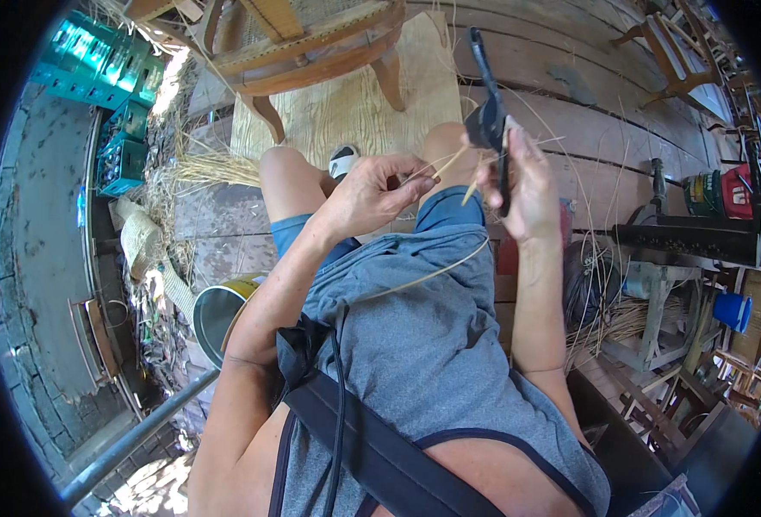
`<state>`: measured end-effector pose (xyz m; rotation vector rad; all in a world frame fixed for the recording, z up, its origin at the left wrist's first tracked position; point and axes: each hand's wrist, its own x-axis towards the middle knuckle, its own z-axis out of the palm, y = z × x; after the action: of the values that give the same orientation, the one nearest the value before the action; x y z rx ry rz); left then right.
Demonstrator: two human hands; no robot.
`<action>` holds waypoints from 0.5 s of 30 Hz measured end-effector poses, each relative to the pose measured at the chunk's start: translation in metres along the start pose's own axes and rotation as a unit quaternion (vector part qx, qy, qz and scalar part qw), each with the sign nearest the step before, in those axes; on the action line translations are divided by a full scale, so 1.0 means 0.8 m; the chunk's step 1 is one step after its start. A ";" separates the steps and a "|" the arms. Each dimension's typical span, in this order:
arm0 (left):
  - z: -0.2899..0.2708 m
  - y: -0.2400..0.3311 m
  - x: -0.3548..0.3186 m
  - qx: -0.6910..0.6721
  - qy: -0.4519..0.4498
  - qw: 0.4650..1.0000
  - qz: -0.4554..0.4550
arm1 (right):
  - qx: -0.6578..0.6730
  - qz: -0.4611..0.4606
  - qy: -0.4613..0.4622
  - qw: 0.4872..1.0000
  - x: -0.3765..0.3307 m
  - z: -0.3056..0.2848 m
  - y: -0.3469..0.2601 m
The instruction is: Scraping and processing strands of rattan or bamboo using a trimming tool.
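Note:
My left hand (375, 196) is above my lap, its thumb and fingers pinched on a thin pale cane strand (452, 162). A length of the strand (436, 273) loops down over my grey shirt. Just right of it, my right hand (528, 183) is closed around a black hand tool (487, 121), its long arm pointing up and away. Its exact kind is unclear. A short pale piece of cane (472, 187) sticks out beside the right fingers. The two hands are close together but apart.
Ahead, a wooden chair (311, 65) stands on a plywood sheet (311, 112). Loose cane strands (217, 168) lie to the left, near a metal can (217, 314) by my left arm. Green crates (96, 60) are stacked far left. A dark bench (690, 241) and blue bucket (732, 312) stand right.

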<state>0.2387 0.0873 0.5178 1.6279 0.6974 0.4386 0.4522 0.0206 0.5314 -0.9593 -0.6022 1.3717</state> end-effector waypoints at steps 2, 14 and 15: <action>0.002 0.008 -0.003 -0.030 0.042 0.997 -0.051 | 0.068 0.017 -0.042 0.997 0.005 -0.006 -0.007; -0.034 -0.007 -0.039 -0.146 -0.028 0.979 -0.140 | 0.352 -0.121 -0.227 0.900 0.044 -0.046 0.017; -0.042 -0.008 -0.044 -0.092 -0.013 0.986 -0.139 | 0.344 -0.131 -0.241 0.898 0.050 -0.054 0.008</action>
<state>0.1896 0.0897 0.5210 1.3373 0.8252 0.2700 0.4905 0.0496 0.4968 0.0433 -0.5235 1.4265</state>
